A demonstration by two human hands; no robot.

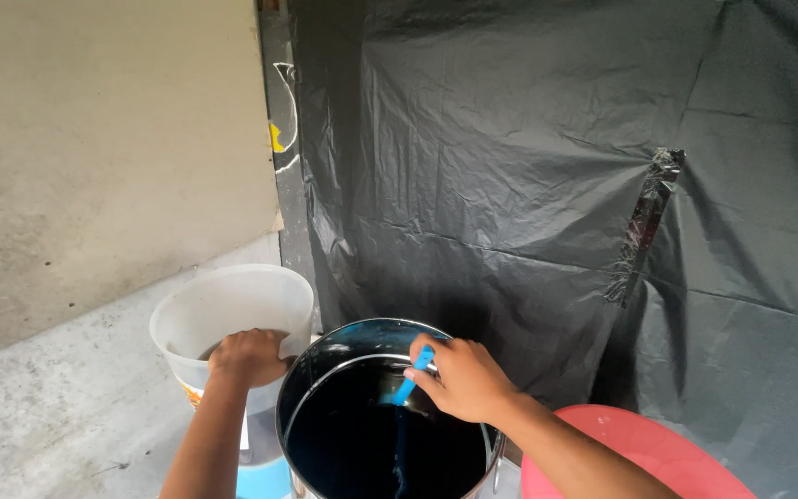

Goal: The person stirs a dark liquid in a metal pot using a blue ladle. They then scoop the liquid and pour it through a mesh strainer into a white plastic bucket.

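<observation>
A large metal pot [336, 339] at the bottom centre holds a very dark blue liquid [362, 444]. Over it, my right hand [464, 377] is closed around a thin blue handle [416, 374] that slants down into the liquid; its lower end is hidden. Just left of the pot stands a translucent white plastic bucket [223, 310]. My left hand [249, 356] grips that bucket's near rim, fingers curled over the edge. What the bucket holds cannot be made out.
Black plastic sheeting [547, 166] hangs behind the pot, patched with a strip of tape [644, 226]. A red rounded object [644, 453] sits at the bottom right. Grey concrete floor [57, 397] and a beige wall [103, 139] lie to the left.
</observation>
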